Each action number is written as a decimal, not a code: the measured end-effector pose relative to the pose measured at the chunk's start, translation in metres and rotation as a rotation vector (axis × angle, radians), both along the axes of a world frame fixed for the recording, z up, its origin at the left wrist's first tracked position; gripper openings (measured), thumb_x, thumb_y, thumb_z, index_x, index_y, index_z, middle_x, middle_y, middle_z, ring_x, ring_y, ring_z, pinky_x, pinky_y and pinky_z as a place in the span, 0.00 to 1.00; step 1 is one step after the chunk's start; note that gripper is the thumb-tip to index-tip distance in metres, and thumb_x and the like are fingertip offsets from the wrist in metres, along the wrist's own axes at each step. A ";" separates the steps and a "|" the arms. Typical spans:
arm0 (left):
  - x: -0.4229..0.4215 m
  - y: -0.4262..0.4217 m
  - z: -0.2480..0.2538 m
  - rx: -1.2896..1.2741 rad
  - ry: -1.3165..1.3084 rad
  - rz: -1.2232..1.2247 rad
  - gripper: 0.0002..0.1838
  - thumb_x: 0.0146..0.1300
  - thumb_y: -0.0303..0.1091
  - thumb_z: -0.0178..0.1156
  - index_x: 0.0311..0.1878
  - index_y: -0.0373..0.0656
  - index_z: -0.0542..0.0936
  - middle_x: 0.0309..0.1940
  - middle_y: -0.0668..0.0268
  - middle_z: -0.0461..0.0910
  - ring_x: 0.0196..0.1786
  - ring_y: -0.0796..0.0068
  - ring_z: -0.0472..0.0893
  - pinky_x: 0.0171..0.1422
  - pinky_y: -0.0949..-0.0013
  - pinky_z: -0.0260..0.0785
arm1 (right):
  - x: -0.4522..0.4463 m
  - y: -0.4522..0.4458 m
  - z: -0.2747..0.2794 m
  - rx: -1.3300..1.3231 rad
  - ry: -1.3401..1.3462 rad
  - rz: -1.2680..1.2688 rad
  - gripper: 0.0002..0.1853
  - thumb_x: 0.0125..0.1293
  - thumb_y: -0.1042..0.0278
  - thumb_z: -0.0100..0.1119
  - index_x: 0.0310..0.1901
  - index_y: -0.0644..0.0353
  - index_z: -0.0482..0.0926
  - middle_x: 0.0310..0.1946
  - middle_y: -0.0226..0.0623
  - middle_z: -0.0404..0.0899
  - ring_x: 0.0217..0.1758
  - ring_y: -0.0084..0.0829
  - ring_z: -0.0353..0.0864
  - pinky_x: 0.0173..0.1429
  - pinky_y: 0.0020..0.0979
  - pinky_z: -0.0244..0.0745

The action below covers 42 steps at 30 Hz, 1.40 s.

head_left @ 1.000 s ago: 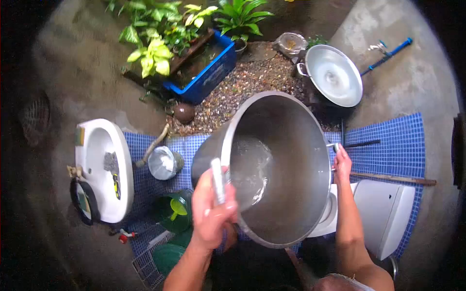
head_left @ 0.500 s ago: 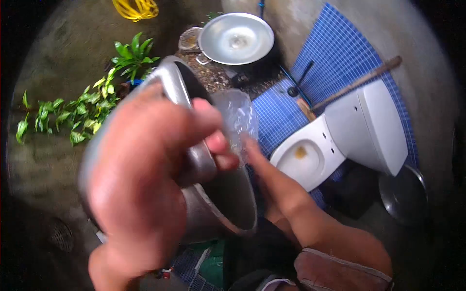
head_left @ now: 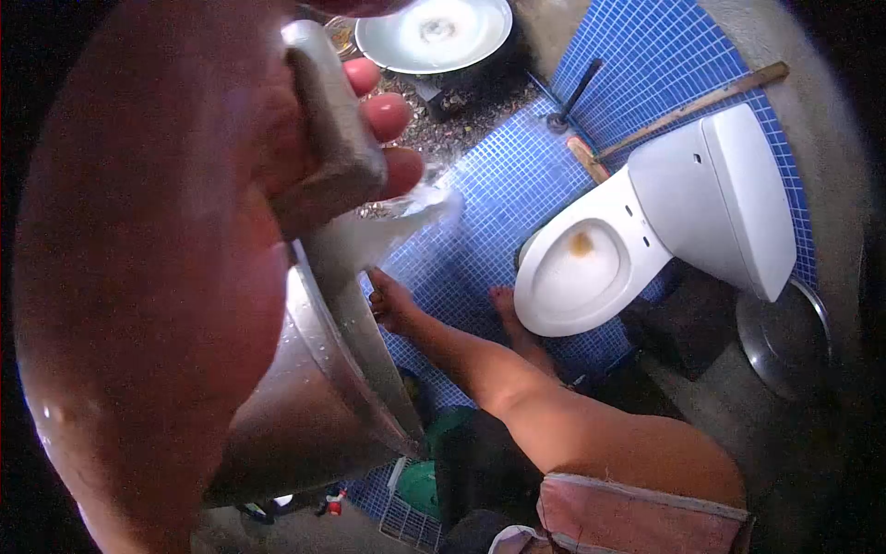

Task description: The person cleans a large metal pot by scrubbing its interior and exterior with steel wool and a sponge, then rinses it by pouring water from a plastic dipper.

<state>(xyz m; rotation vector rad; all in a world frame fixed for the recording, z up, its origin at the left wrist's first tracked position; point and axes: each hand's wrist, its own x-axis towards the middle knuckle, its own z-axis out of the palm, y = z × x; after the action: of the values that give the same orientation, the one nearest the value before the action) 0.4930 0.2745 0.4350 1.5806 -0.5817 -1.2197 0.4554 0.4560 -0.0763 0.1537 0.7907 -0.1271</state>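
A large metal pot (head_left: 277, 397) is tipped on its side at the left, its mouth facing right. My left hand (head_left: 268, 148), very close to the camera, is closed around the pot's thick metal handle (head_left: 332, 120). From the pot's mouth, water (head_left: 415, 212) spills out and splashes towards the blue tiles. My right hand (head_left: 392, 303) reaches across from the lower right. Its fingers curl at the far rim of the pot, partly hidden there.
A white toilet bowl (head_left: 591, 277) stands at the right, a wooden stick (head_left: 701, 120) behind it. Blue tiled floor (head_left: 517, 175) lies ahead. A wide metal basin (head_left: 434, 37) sits at the back on gravel; another basin (head_left: 784, 342) is at right. A bare foot (head_left: 503, 300) shows by the toilet.
The pot has tipped further and come nearer the camera, with my left hand rising. Water now streams from it. My right hand has shifted left to the pot's rim.
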 end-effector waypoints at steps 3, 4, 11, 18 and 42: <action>0.000 0.004 -0.009 -0.007 -0.036 0.012 0.17 0.74 0.38 0.60 0.58 0.37 0.79 0.47 0.51 0.85 0.43 0.63 0.88 0.46 0.58 0.86 | 0.007 0.015 -0.005 0.048 0.040 -0.029 0.16 0.77 0.42 0.63 0.40 0.42 0.76 0.19 0.23 0.61 0.17 0.25 0.61 0.20 0.34 0.56; 0.000 0.004 -0.012 -0.008 -0.041 0.012 0.17 0.73 0.37 0.60 0.58 0.37 0.79 0.47 0.50 0.85 0.43 0.63 0.88 0.46 0.58 0.87 | 0.008 0.019 -0.011 0.051 0.043 -0.026 0.16 0.77 0.42 0.63 0.40 0.42 0.76 0.19 0.23 0.61 0.17 0.25 0.61 0.20 0.34 0.56; 0.003 0.007 -0.021 0.011 -0.058 0.010 0.16 0.71 0.31 0.60 0.59 0.35 0.79 0.45 0.50 0.85 0.41 0.60 0.87 0.45 0.56 0.88 | 0.006 0.005 -0.020 -0.060 0.151 0.098 0.16 0.75 0.38 0.64 0.42 0.39 0.77 0.15 0.24 0.59 0.14 0.26 0.58 0.20 0.35 0.57; -0.014 0.022 -0.035 0.013 -0.139 0.075 0.16 0.68 0.25 0.60 0.58 0.33 0.80 0.43 0.50 0.85 0.41 0.58 0.88 0.44 0.57 0.88 | -0.025 0.019 -0.053 -0.371 0.053 0.098 0.19 0.74 0.30 0.60 0.44 0.36 0.77 0.17 0.22 0.64 0.17 0.25 0.61 0.21 0.36 0.55; 0.057 0.497 -0.414 0.453 0.260 1.188 0.24 0.71 0.67 0.59 0.31 0.58 0.72 0.20 0.80 0.67 0.22 0.79 0.66 0.29 0.71 0.56 | -0.094 -0.161 -0.123 -1.191 0.725 0.506 0.21 0.62 0.48 0.79 0.36 0.61 0.88 0.28 0.37 0.83 0.32 0.34 0.79 0.42 0.44 0.75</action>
<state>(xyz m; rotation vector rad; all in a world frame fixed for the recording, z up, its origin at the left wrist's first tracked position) 0.5495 0.7716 0.0212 1.6430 0.7932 -0.5928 0.3612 0.2950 -0.1993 -1.2762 1.3195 -0.1558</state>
